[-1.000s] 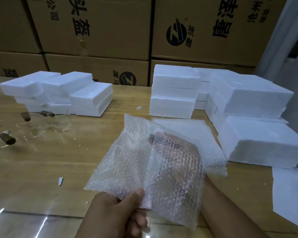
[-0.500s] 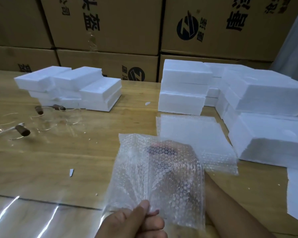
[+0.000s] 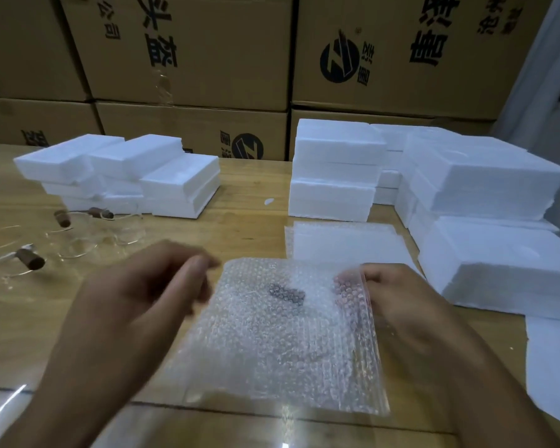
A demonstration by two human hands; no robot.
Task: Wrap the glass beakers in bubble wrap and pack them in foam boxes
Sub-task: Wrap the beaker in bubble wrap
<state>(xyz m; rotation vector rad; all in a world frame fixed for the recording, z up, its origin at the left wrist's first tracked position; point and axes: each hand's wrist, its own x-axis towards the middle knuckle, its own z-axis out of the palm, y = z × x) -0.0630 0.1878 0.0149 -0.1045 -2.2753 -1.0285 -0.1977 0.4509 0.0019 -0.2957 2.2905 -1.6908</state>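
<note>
The wrap [image 3: 272, 334] lies on the table [image 3: 78, 334] between the two hands. The right hand [image 3: 401, 305] pinches its near edge, with fingers tucked under that show pink through the bubbles. The left hand [image 3: 143, 286] is blurry. Its fingers look loose and hold nothing, just beside the wrap's other edge, and I cannot tell if they touch it.

A dark stopper [image 3: 286, 294] shows through the wrap, so a beaker is likely inside. I cannot see its glass.

The wrap is soft, light and bumpy, and it bends easily. It is slick too, so the beaker could slide out of an open end. Glass is hard and thin and will crack if dropped. I would hold it round the fat middle with both hands, not by a loose corner.

Past the left hand lie bare beakers [image 3: 81, 244], clear and round with brown stoppers. Past the right hand are foam boxes [image 3: 482, 189], white, blocky and crumbly, and more flat wrap sheets [image 3: 340, 240].
</note>
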